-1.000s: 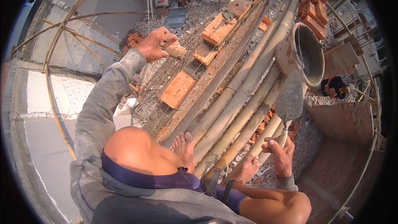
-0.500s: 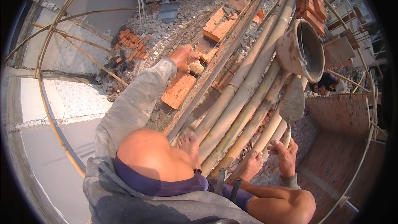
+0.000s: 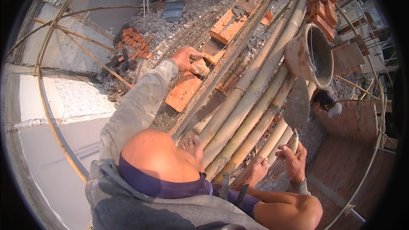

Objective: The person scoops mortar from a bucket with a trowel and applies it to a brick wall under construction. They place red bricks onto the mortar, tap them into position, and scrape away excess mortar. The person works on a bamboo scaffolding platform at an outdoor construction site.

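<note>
On the top of the wall, my left hand (image 3: pixel 185 58) curls its fingers and thumb around a small mortar-smeared brick piece (image 3: pixel 201 67). Just nearer to me lies an orange brick (image 3: pixel 184 90), and farther along is another brick (image 3: pixel 228 25) with dark mortar on it. My right hand (image 3: pixel 294 160) grips a trowel by its handle, over the bamboo poles at the right. The trowel's grey blade (image 3: pixel 297 107) points away from me, close to a mortar-stained bucket (image 3: pixel 307 54).
Thick bamboo poles (image 3: pixel 251 87) run beside the wall beneath my bare feet. Stacked bricks (image 3: pixel 322 8) stand beyond the bucket. Down left are a brick heap (image 3: pixel 134 44) and rubble. Thin bamboo strips (image 3: pixel 47 98) curve at the left; another person (image 3: pixel 326 101) is below right.
My left hand has shifted slightly on the brick piece, its fingers reaching farther over it. The trowel blade has turned a little in my right hand. The person below shows more.
</note>
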Motion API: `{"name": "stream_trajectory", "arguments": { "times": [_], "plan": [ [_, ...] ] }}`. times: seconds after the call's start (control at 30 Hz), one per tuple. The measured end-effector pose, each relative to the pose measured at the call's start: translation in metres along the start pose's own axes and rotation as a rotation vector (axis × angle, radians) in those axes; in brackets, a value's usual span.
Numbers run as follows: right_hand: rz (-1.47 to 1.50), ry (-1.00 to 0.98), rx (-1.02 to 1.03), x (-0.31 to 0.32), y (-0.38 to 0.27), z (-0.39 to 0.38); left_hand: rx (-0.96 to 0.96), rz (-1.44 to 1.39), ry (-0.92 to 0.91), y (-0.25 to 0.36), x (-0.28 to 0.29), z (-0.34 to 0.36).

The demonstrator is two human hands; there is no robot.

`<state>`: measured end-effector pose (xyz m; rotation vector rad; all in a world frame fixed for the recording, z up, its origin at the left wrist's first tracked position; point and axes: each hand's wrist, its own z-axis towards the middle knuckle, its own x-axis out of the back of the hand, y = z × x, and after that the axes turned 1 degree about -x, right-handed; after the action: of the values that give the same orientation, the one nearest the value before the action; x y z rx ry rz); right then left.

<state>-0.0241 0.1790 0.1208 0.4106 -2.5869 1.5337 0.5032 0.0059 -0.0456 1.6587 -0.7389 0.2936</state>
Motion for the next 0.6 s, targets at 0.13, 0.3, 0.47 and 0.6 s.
{"name": "stream_trajectory", "arguments": {
  "times": [0.13, 0.3, 0.47, 0.6],
  "plan": [
    [-0.133, -0.115, 0.131, 0.014, -0.037, 0.002, 0.204, -0.173, 0.245, -0.016, -0.005, -0.005],
    [-0.587, -0.257, 0.203, 0.026, -0.109, 0.013, 0.160, -0.247, 0.156, -0.032, -0.020, -0.010],
    [-0.662, -0.333, 0.288, -0.030, -0.147, 0.041, 0.108, -0.360, 0.264, -0.044, -0.038, -0.008],
    [-0.387, -0.364, 0.259, -0.112, -0.143, 0.072, 0.160, -0.315, 0.288, -0.034, -0.040, -0.017]
  ]
}}
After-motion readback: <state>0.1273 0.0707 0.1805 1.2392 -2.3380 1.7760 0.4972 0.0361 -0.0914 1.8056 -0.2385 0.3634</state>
